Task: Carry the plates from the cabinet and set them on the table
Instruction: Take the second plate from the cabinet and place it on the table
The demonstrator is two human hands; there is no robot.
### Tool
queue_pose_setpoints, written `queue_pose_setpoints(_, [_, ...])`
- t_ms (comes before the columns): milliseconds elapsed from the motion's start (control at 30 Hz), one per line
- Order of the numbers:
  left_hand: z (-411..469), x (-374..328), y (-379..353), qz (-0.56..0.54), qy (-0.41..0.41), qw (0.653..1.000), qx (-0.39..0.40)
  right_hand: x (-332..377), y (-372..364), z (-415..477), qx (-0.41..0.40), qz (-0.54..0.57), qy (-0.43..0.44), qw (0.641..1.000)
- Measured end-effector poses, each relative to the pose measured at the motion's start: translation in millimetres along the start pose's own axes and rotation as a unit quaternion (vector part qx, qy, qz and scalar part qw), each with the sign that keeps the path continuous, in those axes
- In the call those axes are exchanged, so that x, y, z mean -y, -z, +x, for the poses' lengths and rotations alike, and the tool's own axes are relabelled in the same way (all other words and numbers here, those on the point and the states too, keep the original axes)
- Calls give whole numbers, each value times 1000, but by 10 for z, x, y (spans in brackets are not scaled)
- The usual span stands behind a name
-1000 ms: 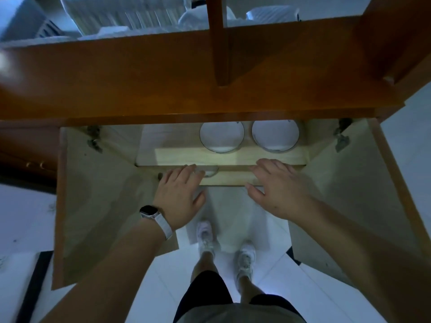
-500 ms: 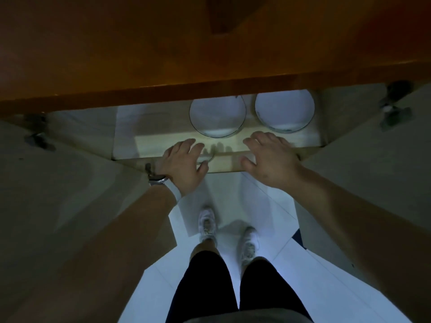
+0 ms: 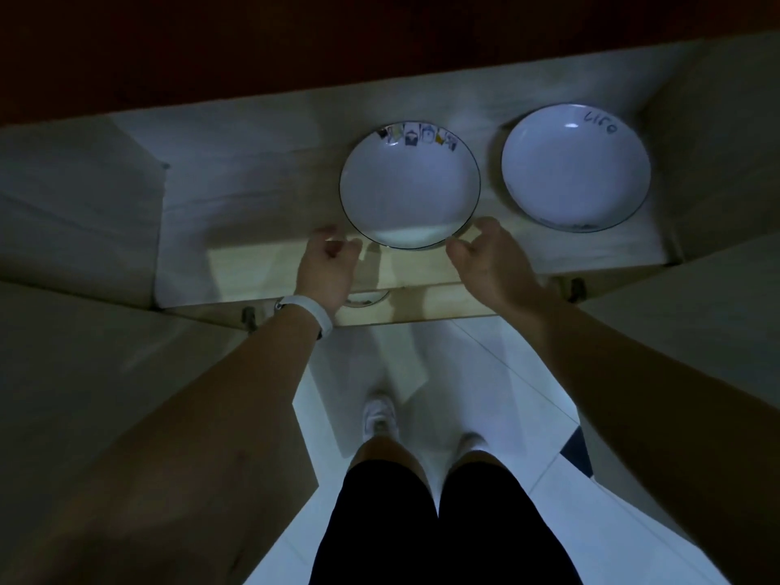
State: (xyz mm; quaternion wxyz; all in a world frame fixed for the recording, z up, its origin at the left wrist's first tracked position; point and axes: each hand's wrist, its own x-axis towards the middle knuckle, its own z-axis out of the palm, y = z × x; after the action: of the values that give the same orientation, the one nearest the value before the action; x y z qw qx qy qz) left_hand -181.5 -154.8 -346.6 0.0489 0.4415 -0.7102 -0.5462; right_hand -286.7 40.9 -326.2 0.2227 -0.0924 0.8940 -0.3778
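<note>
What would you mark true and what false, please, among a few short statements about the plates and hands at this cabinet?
1. The left plate and the right plate lie side by side on the cabinet shelf. True.
2. The coloured pictures are on the right plate's rim. False: they are on the left plate's far rim; the right plate bears dark writing.
3. The left hand and the right hand flank the left plate's near edge. True.
4. The white wristband sits on the right wrist. False: it sits on the left wrist.
</note>
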Motion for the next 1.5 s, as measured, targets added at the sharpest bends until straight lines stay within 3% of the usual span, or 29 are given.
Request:
queue_pose_setpoints(100, [185,-114,-22,-11,-12,998,62,35,-79,167,-6,103,-44,994])
queue_pose_setpoints(233, [316,-269,-107,-42,21,994,98,119,-168,355,8,300,-115,947])
queue_pose_setpoints(367, [363,-343,-177,-73,44,990,113,137,-236,521,-4,380,-141,914])
queue_pose_setpoints(567, [324,-357,-196,-126,76,982,120,75,-170,503,19,418,-142,897])
queue_pose_setpoints(767, [-10,-265,-156,-140,100,979,104,29,-7,196,42,365,-136,920])
queue_pose_setpoints(1000, [-602,-351,-23,-138,89,980,114,104,372,-347,78,376,-117,916])
queue_pose_setpoints(1167, [-1085,-514,52,-158,76,974,145,87,742,-758,93,401,-124,903])
queue_pose_setpoints(1500, [-2176,-719,39,-208,73,952,213,-190,1593,-1752,148,325,-134,925])
